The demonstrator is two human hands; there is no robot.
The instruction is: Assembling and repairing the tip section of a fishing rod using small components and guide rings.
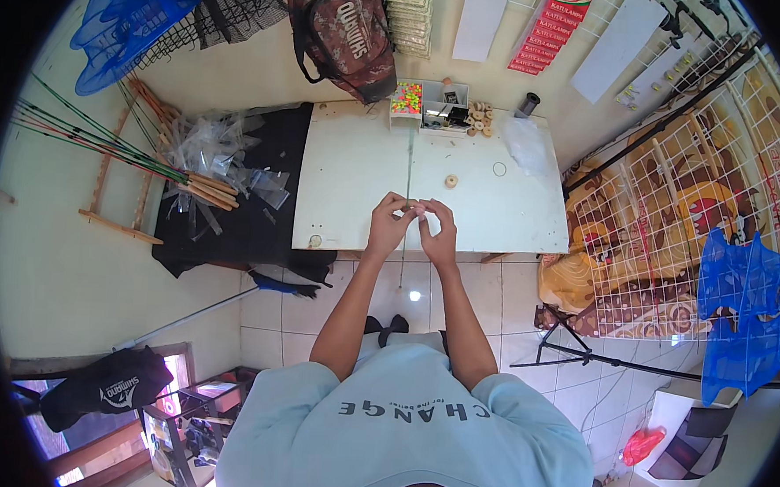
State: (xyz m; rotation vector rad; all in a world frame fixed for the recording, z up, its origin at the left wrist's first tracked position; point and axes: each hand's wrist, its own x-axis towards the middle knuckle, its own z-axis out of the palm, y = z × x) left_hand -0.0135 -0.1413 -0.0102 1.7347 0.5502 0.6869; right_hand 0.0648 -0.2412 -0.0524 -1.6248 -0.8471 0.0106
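A thin greenish-dark rod (410,170) lies front to back over the white table (349,184), and its near end reaches past the front edge above the floor. My left hand (388,226) is closed around the rod in a pinch near that edge. Fingertips of my right hand (437,233) are pressed together right beside it and meet the left fingertips. Whatever small thing sits between them is too tiny to name. Just beyond my right hand rests a small round tan spool-like piece (451,181). A thin ring (499,169) lies farther right.
At the table's back stand a white organizer box (434,113) with bright bits, several wooden spools (480,118), a dark cylinder (528,104) and a clear plastic bag (525,145). Thin rods with wooden handles (209,190) jut in from the left. A white wire grid (675,197) stands right.
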